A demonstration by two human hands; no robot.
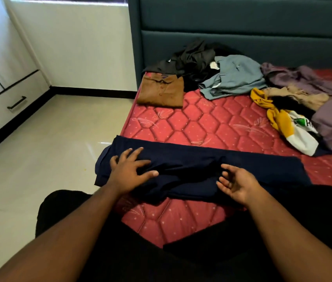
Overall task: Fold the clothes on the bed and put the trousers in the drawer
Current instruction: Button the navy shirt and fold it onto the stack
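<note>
Your left hand (129,169) lay spread flat on the navy trousers (197,169), whose long axis ran left to right across the bed (201,123) at lower centre, while your right hand (236,185) hovered loosely curled, empty, at their near edge.

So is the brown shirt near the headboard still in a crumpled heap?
No, the brown shirt lies folded flat in a neat rectangle on the mattress.

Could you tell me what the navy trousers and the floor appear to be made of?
Navy trousers: seemingly a thin, matte woven fabric, since it lies flat with soft creases. Floor: probably polished tile or stone, given its glossy reflections; no joints are clearly visible.
</note>
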